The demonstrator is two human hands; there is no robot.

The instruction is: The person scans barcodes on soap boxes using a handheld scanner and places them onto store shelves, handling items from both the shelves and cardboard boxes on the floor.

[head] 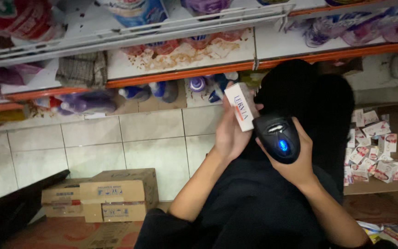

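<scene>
**Scanner and small box held up before the shelves**

Nearest, the right hand [300,161] has its fingers clenched round a black scanner [277,137] with a blue light; just beside it, the left hand [230,133] grasps a small white box [241,107]; shelves [185,74] stand behind; a carton of small boxes [374,147] sits right.

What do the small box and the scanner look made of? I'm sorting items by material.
Small box: likely thin printed cardboard, with sharp folded edges and a flat white face. Scanner: probably hard black plastic, semi-gloss, showing rounded moulded curves and soft highlights around a blue light.
</scene>
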